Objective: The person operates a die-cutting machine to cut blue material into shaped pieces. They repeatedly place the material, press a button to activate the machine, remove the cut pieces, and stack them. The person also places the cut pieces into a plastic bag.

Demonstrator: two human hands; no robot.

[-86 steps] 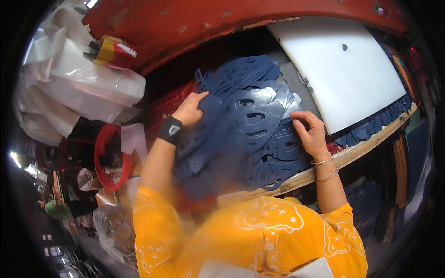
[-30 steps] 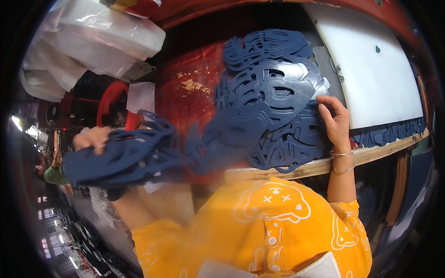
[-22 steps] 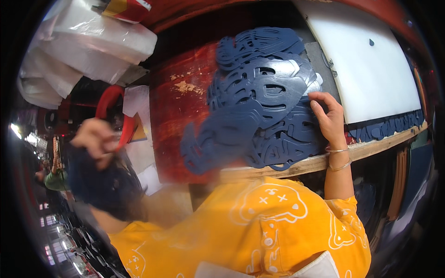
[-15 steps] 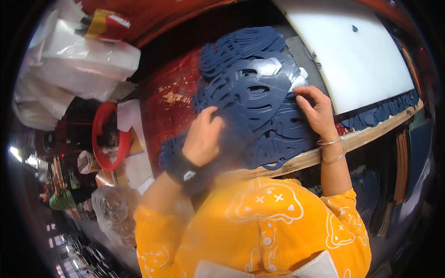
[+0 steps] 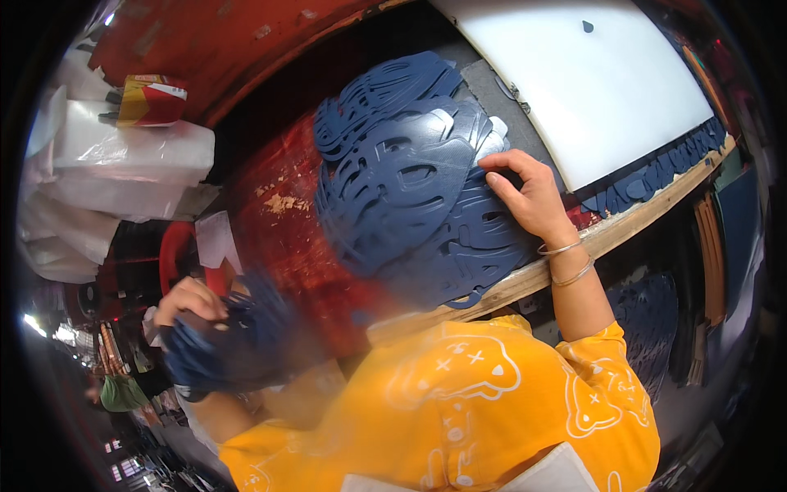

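Red tabletop (image 5: 303,242) bears blue cutouts (image 5: 377,205); a carton (image 5: 153,102), contents unclear, stands left.

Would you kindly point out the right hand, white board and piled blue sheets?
Right hand (image 5: 536,195): head view, middle of the hand.
White board (image 5: 584,88): head view, middle of its top face.
Piled blue sheets (image 5: 414,198): head view, an upper sheet's surface.

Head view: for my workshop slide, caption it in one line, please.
Left hand holding blurred blue cut-outs, right hand at the edge of a blue cut-out pile beside a white board.
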